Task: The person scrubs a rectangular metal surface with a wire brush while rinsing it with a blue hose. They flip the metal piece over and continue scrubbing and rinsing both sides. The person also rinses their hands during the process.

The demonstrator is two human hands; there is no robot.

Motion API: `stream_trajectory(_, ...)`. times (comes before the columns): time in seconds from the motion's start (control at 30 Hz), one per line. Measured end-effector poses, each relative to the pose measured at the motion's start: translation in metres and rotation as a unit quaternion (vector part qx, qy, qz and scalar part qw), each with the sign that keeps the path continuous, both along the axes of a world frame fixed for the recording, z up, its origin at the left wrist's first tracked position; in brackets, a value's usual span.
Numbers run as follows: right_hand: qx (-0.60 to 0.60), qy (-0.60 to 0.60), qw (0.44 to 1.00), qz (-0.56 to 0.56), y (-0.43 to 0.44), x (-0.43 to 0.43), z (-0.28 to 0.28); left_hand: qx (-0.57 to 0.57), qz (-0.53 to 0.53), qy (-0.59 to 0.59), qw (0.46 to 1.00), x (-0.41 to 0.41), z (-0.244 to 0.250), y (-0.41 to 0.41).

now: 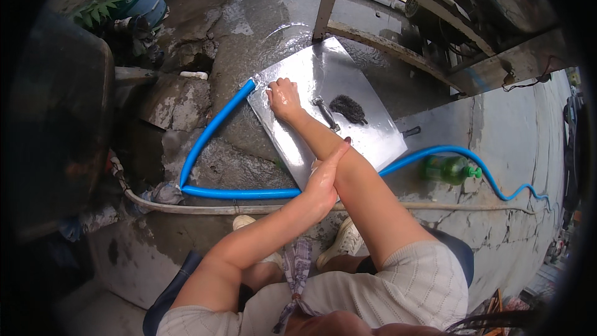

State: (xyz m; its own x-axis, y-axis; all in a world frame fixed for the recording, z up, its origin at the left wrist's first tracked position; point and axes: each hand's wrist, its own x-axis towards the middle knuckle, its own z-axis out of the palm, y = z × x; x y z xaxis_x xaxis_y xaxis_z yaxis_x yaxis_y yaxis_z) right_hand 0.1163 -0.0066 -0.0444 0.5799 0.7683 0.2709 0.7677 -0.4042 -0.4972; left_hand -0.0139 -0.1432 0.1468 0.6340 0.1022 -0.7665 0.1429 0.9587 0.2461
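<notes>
A wet, shiny metal panel (298,67) with a dark handle (327,114) lies tilted across the floor before me. My right hand (283,98), wet and with curled fingers, rests on the panel's far left part; its palm side is hidden. Just left of it is the end of a blue hose (205,133), with water around it. My left hand (322,184) is at the panel's near edge, against my right forearm. One finger lies along that arm, and I cannot tell what the other fingers hold. A dark scouring pad (347,108) sits beside the handle.
A green bottle (447,170) lies on the concrete at the right. A pale hose (186,208) crosses near my shoes (343,242). A metal frame (387,46) stands at the back right, a bucket (144,0) at the back left. Water covers the floor (261,4).
</notes>
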Motion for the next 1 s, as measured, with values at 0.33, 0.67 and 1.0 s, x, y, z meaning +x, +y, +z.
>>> stream_trajectory(0.33,-0.126,0.003,0.991,-0.055,-0.011,-0.005,-0.012,-0.058,0.135,0.057,0.988,0.046,-0.124,0.079)
stream_trajectory(0.67,0.146,0.156,0.976,-0.034,-0.024,-0.141,0.065,0.132,0.127,-0.063,0.981,0.03,-0.236,0.24)
stream_trajectory(1.0,0.227,0.569,0.757,-0.227,-0.017,-0.06,-0.019,0.766,-0.413,0.198,0.452,-0.027,-0.16,0.286)
